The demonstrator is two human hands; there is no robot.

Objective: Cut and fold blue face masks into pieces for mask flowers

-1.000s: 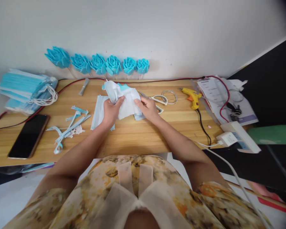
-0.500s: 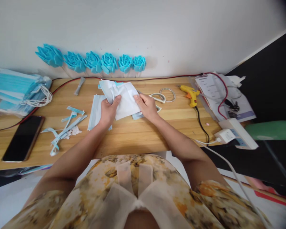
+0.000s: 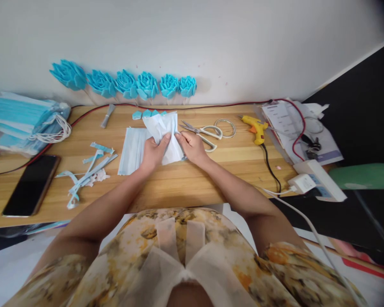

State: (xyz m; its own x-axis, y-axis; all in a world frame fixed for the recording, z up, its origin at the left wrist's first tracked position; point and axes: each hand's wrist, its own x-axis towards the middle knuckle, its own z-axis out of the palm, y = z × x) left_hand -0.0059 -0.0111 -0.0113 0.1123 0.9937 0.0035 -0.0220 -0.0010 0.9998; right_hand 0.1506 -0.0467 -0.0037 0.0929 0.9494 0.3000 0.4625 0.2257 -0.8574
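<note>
Between my two hands is a white, creased sheet of face mask fabric, held above the table. My left hand is closed on its left side, thumb on top. The right edge is pinched by my right hand. Beneath and left of the sheet lies a pale blue pleated mask piece, flat on the wood. A row of small blue cut petals sits just behind the sheet. Scissors with white handles lie beside my right hand, blades pointing left.
Blue fabric flowers stand on sticks along the wall. To the left are stacked masks, a phone and blue strip scraps. At right lie a ring of tape, a yellow glue gun and a power strip.
My hands have come closer together, and the white sheet between them has bunched narrower. The scissors' blades and the small petals behind are more exposed now.
</note>
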